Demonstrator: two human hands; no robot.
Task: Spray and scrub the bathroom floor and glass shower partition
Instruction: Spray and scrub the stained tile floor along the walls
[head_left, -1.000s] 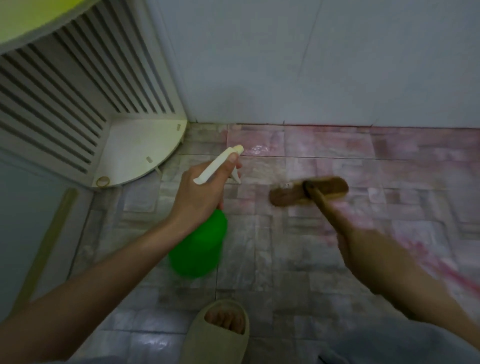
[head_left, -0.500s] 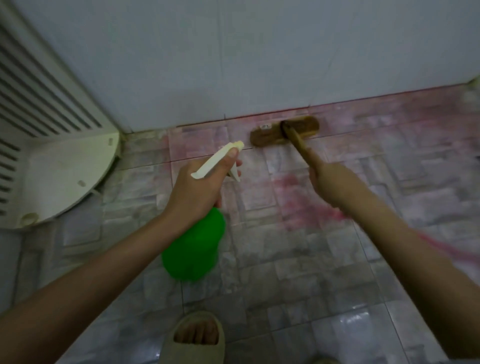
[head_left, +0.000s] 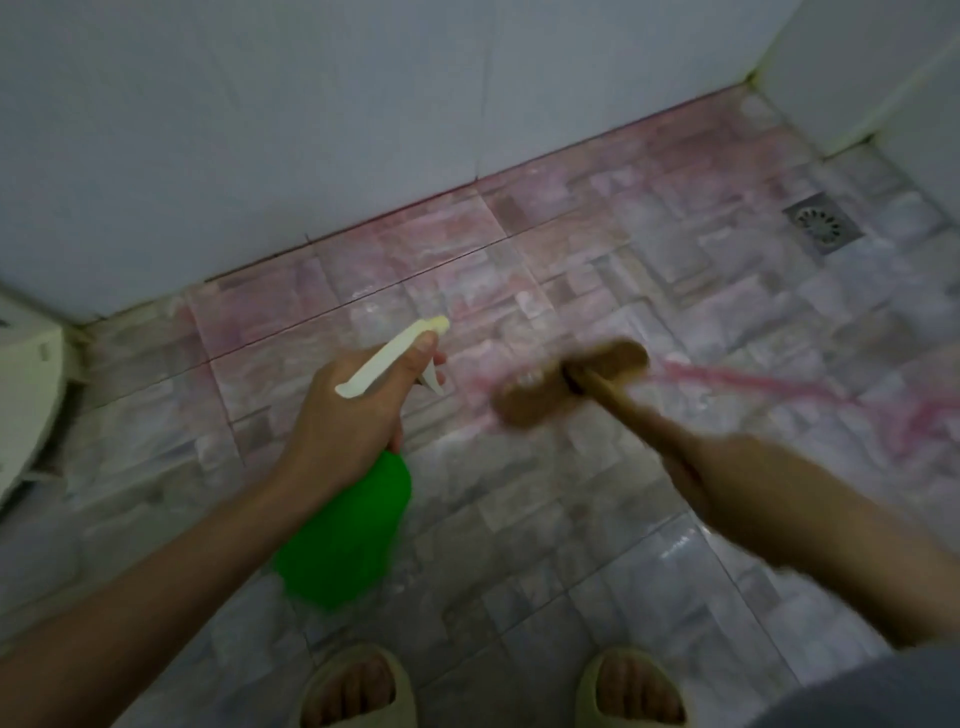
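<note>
My left hand (head_left: 353, 415) grips the neck of a green spray bottle (head_left: 345, 530) with a cream trigger head (head_left: 389, 356), nozzle pointing away toward the wall. My right hand (head_left: 727, 483) holds the wooden handle of a brown scrub brush (head_left: 571, 384). The brush head is blurred and sits low over the tiled floor (head_left: 519, 545), just right of the nozzle. Pink cleaner streaks (head_left: 779, 387) lie on the tiles to the right of the brush and along the wall base.
A pale tiled wall (head_left: 311, 130) runs across the back and meets a second wall at the far right corner. A square floor drain (head_left: 823, 223) is at the right. A white cabinet edge (head_left: 26, 395) shows at the left. My two slippered feet (head_left: 358, 686) stand at the bottom.
The brush has been pulled back from the wall base toward me, onto the tiles beside the bottle. The view has swung right, bringing the drain and corner into sight.
</note>
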